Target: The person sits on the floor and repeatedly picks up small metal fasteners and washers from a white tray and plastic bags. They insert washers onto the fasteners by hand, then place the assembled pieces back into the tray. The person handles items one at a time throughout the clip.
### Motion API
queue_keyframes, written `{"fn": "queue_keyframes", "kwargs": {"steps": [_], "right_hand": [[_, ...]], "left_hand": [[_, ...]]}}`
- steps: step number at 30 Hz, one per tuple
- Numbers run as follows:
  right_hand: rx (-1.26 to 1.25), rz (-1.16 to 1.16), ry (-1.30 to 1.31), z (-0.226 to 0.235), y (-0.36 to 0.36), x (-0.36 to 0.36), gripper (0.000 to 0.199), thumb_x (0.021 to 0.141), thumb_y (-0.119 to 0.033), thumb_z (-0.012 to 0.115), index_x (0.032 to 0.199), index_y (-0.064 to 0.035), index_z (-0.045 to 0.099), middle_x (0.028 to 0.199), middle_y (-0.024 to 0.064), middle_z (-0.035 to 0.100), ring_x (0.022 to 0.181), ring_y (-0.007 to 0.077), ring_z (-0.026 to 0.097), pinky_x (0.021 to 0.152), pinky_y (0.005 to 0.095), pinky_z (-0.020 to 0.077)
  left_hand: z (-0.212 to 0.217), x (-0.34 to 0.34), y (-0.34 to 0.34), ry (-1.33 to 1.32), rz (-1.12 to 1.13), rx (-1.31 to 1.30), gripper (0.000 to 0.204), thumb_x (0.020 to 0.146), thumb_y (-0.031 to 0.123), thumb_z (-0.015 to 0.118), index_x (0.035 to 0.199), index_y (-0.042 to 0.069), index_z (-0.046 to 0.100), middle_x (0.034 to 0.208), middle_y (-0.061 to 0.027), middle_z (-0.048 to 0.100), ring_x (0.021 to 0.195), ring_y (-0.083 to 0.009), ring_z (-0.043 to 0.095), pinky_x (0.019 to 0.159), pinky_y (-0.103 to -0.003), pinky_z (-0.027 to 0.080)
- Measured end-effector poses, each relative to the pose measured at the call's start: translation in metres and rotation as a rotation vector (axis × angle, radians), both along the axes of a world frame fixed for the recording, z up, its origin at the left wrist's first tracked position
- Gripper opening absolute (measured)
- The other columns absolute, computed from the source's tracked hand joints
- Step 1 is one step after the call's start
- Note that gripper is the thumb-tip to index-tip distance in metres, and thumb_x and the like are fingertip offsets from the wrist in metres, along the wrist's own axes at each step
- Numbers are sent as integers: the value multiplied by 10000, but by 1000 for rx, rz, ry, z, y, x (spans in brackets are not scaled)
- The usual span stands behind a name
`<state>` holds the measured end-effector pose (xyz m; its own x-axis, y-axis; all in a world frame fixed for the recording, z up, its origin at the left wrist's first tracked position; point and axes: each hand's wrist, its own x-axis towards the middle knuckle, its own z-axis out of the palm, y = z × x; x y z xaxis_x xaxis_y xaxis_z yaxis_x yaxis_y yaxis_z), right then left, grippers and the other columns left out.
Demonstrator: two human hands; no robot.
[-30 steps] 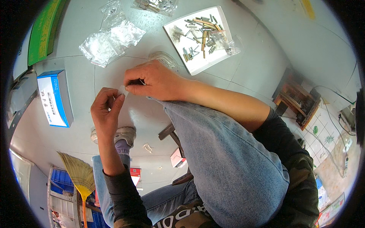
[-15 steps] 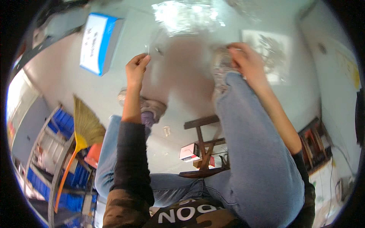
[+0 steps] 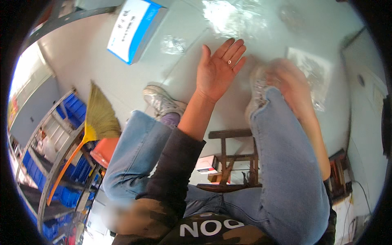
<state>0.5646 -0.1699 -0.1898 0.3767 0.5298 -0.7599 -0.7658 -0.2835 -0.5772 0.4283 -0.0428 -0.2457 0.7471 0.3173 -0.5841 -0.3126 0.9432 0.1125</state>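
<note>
My left hand (image 3: 218,69) is open above the floor, palm up, its fingers stretched out. A small pale ring (image 3: 229,62) shows at one of its fingers; whether it is worn or lies there I cannot tell. Motion smears my right hand (image 3: 290,79), which is beside the right shoe (image 3: 258,92), so its fingers cannot be made out. A flat clear plastic bag (image 3: 320,65) with dark contents lies just beyond it. Crumpled clear plastic bags (image 3: 228,18) sit past my left fingertips, and a smaller clear packet (image 3: 173,45) lies left of that hand.
A white and blue box (image 3: 132,30) is on the floor at the far left. A broom (image 3: 100,114) leans by a shelf rack (image 3: 53,175) with blue bins. Between my legs are a dark wooden stool (image 3: 232,157) and a small box (image 3: 207,164). My left shoe (image 3: 161,100) is on the floor.
My left hand has swung right and turned palm up; its pinching fingers have opened, and the small clear thing they held is out of them. The right hand stays by the shoe, blurred.
</note>
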Motion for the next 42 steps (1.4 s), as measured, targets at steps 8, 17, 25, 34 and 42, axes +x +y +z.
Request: {"fn": "queue_keyframes", "kwargs": {"steps": [8, 17, 25, 34, 42], "right_hand": [[-81, 295, -665, 15, 4, 4, 141, 774, -31, 592, 908, 7, 573, 766, 17, 563, 623, 51, 448, 565, 191, 386], [-100, 150, -729, 5, -8, 8, 118, 762, -93, 615, 848, -14, 592, 675, 28, 551, 558, 96, 468, 523, 231, 389], [186, -370, 198, 9, -23, 32, 107, 807, -105, 597, 871, -22, 574, 726, -3, 531, 624, 56, 452, 579, 196, 402], [181, -320, 138, 13, -21, 28, 55, 785, -21, 578, 837, -13, 559, 701, 0, 520, 579, 47, 403, 551, 198, 373], [202, -261, 32, 14, -19, 25, 101, 785, -26, 585, 881, -2, 560, 763, 47, 572, 618, 64, 464, 542, 200, 375]], "left_hand": [[48, 70, -26, -149, -163, 2, 838, 828, 642, 158, 1293, -47, 258, 1321, -188, 332, 1217, -284, 308, 1011, -389, 235], [52, 82, -44, -97, -225, 264, 777, 842, 600, 198, 1310, -18, 239, 1322, -184, 322, 1242, -281, 271, 1028, -395, 185], [51, 81, -48, 333, -451, 973, 173, 757, 37, 625, 922, -15, 615, 887, -53, 618, 813, -108, 561, 749, -226, 438], [57, 80, -49, 402, -407, 961, 127, 745, 48, 639, 839, -36, 619, 769, -60, 622, 681, -95, 560, 623, -214, 452], [55, 80, -47, 424, -408, 948, 112, 748, 58, 618, 814, -33, 622, 759, -60, 621, 649, -82, 539, 599, -195, 435]]}}
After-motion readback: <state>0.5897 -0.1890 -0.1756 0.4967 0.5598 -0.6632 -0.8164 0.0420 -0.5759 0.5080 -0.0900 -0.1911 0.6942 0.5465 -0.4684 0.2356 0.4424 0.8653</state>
